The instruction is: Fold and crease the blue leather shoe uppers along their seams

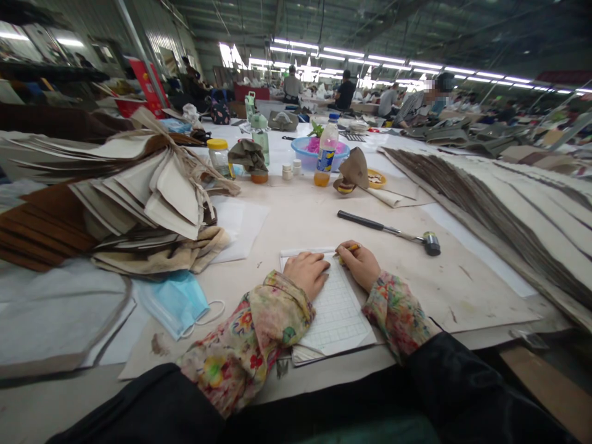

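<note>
A notepad with a ruled grid page lies on the table in front of me. My left hand rests flat on its upper left part, fingers stretched out. At the pad's top right edge, my right hand is closed around a yellow pencil; its tip is hard to make out. Floral sleeve covers reach both wrists. Beyond my right hand lies a hammer with a black handle and a round head. To the left of the pad is a blue face mask.
Stacks of cut material rise at the left and right. Farther back stand a bottle of orange liquid, a blue basin, a yellow-lidded jar and small white bottles. Several people work in the background.
</note>
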Motion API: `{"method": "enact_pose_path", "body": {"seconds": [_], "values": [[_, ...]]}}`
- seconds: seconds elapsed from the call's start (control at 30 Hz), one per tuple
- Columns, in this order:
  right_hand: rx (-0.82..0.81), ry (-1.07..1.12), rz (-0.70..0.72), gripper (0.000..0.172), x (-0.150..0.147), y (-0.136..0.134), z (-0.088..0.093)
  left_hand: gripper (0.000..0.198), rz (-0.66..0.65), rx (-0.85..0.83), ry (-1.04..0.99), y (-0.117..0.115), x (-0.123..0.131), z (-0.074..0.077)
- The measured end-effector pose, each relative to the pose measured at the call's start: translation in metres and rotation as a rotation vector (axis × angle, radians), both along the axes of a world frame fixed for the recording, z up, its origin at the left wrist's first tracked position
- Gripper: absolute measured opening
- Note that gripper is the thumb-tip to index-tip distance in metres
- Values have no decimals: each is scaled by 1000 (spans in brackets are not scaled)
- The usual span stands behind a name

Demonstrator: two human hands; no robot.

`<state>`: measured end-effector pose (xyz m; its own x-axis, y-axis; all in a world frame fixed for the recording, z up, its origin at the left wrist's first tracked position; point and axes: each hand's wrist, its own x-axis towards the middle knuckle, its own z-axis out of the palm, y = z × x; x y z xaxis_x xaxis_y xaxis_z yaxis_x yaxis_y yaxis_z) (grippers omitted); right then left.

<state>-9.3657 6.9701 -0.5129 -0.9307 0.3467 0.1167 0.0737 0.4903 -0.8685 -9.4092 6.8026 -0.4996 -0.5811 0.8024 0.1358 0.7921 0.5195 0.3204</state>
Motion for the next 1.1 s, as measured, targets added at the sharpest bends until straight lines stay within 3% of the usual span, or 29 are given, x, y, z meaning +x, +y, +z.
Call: {"method": "enact_pose_path", "body": {"seconds": [1.1], "values": [[71,-8,-21,25,-1,0,-1,28,-3,-30,-9,0,0,4]]}}
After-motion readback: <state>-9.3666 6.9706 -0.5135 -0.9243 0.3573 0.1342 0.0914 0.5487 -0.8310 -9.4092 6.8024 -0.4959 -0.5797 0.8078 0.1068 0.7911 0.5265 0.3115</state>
